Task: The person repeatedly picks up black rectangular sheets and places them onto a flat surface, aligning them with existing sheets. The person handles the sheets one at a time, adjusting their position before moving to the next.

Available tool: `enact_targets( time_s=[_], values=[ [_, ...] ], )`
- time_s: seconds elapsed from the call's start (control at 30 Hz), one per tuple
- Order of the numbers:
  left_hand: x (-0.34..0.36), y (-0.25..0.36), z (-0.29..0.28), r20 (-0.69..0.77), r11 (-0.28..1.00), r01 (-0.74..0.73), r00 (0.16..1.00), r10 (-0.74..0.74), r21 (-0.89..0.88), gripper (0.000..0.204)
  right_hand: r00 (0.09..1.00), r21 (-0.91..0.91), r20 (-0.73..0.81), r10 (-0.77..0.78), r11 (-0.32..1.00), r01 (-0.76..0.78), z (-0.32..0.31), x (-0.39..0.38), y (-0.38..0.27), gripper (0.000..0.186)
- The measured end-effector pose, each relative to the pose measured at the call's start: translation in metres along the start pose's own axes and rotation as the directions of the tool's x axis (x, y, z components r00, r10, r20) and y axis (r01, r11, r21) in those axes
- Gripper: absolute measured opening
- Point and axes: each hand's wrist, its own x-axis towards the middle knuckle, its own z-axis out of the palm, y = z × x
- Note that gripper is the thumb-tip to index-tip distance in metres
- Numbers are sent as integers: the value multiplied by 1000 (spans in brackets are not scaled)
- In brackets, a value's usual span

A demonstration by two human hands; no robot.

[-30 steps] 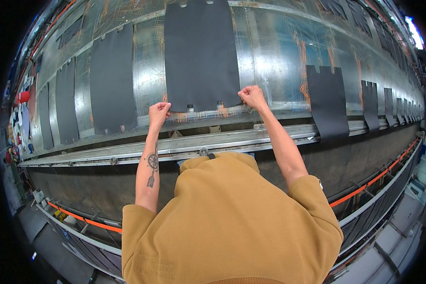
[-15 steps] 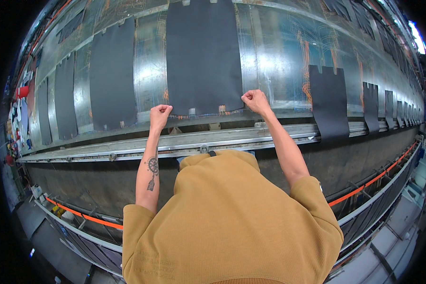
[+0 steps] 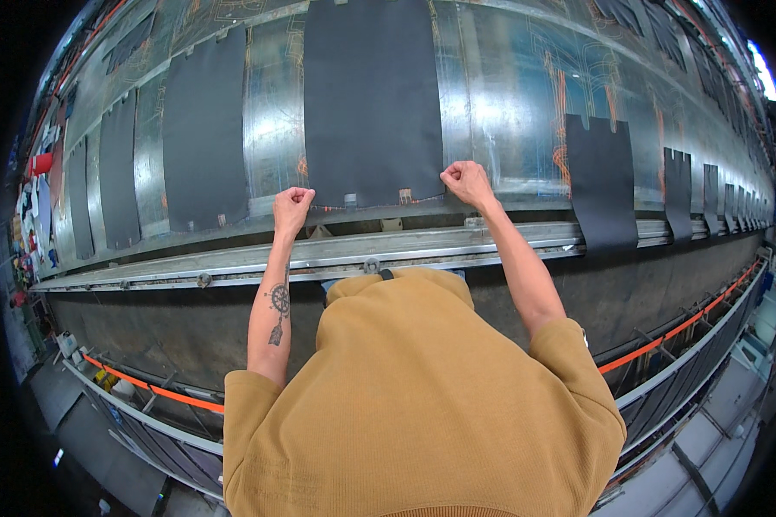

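Matte-black rectangular cloth-like sheet point(image 3: 373, 103): lies mostly flat on the long, shiny grey metal desk point(image 3: 491, 129), far centre, between both hands.
Bare left hand point(image 3: 293, 207): closed to a narrow grip on the near left corner of the sheet.
Bare right hand point(image 3: 468, 183): closed to a narrow grip at the near right corner.
Weight: probably light, judging by fingertip pinches at two corners.
Stiffness: likely soft and pliable, like the smaller matte-black sheet point(image 3: 602, 181) on the right, drooping over the long silvery metal rail point(image 3: 388, 248) at the near side.
Slip: hard to tell; possibly prone to slide or skew on so smooth a desk.
Weak spots: perhaps the near edge, around two small, pale-looking rectangular cut-outs point(image 3: 350, 200).
Best hold: plain near corners, outside the cut-outs, with even tension left and right to avoid creasing.
Beside: tall matte-black sheet point(image 3: 207, 129) on the left; thin orange drawn lines point(image 3: 562, 138) on the right.
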Motion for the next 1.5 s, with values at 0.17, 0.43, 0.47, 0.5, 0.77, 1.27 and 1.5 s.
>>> enact_targets(
  time_s=[0.17,0.43,0.47,0.5,0.77,1.27,1.5],
  values=[
    [-1,-6,2,-10,1000,-1,1000,1,-12,28,1000,-12,-3,-22,1000,22,0,-2,-1,24],
    [-3,-7,3,-23,1000,1,1000,-1,-16,27,999,-33,-9,-33,999,33,-1,-5,-3,24],
    [-3,-7,3,-23,1000,3,1000,-3,-21,27,999,-33,-10,-35,999,34,-1,-5,-3,24],
    [-4,-6,3,-24,1000,4,1000,-5,-27,27,999,-33,-11,-37,999,36,-1,-5,-4,24],
    [-8,-3,3,-44,1000,-21,999,21,-8,27,998,-52,-18,-54,997,53,1,-6,-3,23],
    [-9,-3,4,-74,1000,-27,997,27,5,27,995,-49,-42,-89,995,87,4,-5,1,25],
    [-9,-4,5,-70,999,-30,997,31,11,28,996,-62,-39,-80,995,78,3,-6,1,26]
  ],
)
